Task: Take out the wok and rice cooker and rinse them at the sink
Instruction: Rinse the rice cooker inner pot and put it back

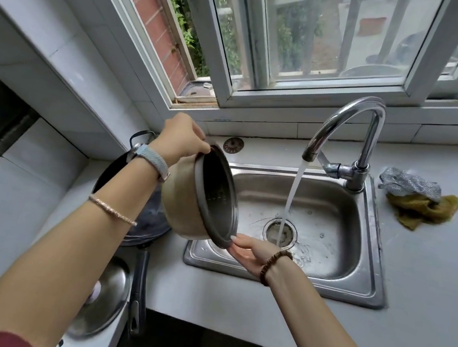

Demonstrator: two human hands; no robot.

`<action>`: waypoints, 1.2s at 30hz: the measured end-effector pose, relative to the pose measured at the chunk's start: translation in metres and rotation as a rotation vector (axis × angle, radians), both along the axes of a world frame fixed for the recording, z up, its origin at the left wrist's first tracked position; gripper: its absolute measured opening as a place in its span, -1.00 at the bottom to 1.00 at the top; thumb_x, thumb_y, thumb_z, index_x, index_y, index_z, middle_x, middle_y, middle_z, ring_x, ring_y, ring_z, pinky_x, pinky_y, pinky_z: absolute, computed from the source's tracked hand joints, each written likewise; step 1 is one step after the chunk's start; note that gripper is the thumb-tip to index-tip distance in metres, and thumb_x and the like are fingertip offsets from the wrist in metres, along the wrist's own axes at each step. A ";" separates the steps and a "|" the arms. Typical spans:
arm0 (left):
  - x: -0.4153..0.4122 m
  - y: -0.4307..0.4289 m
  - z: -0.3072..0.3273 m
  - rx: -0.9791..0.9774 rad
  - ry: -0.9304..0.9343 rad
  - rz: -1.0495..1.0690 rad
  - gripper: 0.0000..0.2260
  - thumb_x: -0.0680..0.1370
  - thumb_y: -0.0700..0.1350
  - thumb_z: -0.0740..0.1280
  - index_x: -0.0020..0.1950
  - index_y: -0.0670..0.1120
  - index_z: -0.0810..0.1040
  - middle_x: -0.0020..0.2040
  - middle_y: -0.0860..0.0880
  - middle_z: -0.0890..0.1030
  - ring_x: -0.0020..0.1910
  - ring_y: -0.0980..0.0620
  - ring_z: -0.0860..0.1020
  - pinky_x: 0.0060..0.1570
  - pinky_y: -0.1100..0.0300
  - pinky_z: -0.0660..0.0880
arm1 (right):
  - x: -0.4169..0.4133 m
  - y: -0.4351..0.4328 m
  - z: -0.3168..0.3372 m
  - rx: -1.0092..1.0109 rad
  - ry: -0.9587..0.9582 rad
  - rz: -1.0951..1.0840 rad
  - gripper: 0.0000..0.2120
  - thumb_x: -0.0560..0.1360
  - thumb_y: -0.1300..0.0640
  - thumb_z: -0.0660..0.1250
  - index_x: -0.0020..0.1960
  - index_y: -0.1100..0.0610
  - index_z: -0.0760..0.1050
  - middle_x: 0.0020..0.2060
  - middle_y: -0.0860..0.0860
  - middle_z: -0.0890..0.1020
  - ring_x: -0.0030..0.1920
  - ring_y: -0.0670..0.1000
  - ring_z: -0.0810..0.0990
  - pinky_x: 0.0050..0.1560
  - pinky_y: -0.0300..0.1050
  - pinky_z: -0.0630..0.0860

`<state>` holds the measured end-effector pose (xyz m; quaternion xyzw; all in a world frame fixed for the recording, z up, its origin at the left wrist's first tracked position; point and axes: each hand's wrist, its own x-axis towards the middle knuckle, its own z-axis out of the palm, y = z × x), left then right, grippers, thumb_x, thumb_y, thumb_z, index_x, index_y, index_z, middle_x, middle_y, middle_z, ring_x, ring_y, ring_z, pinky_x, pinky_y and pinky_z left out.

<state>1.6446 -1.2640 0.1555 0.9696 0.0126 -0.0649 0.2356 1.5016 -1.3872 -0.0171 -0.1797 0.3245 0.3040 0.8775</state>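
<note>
- A round steel lid (102, 299) with a pale knob lies at the near left edge of the bench (425, 286), which is a pale, smooth surface.
- Just beside the lid, the wok (152, 218) sits on the bench to the left of the sink. It is dark, round and shallow, and the left forearm and the pot hide part of it. Its long black handle (138, 292) points back toward the person.
- The left hand (181, 138) is raised over the sink's left edge. Its fingers are curled over the top rim of the rice cooker pot (185, 205), gripping it. The wrist wears a watch (151, 157) on a pale woven strap, and a thin metal bracelet (112, 210) sits further up the arm.
- The rice cooker pot is a deep round bowl, matte tan outside and dark grey inside, with faint level marks on the inner wall. It is tipped on its side with its mouth facing right toward the water, and is held in the air above the left part of the sink.
- The right hand (252, 252) is at the pot's lower rim, palm turned up. The thumb is on the rim's edge and the fingers reach beneath it, pinching it. A brown bead bracelet (273, 266) circles the wrist.
- The sink (323, 287) is a brushed steel rectangle with rounded corners and a wet basin.
- A curved chrome faucet (352, 137) pours a white stream of water (291, 199) straight onto the round drain (279, 232), clear of the pot.
- A silvery mesh cloth (409, 185) lies crumpled on an olive rag (423, 213) on the bench to the right of the sink.
</note>
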 end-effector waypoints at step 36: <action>-0.033 -0.028 -0.157 -0.508 0.746 0.124 -0.88 0.51 -0.31 0.38 -0.23 -0.22 0.57 -0.36 -0.09 0.49 -0.48 0.13 0.47 -0.32 0.43 0.50 | -0.066 -0.162 0.017 -0.772 -0.069 -0.331 -0.74 0.39 0.36 0.45 0.04 0.46 0.55 -0.07 0.28 0.65 -0.10 0.06 0.66 -0.20 -0.30 0.62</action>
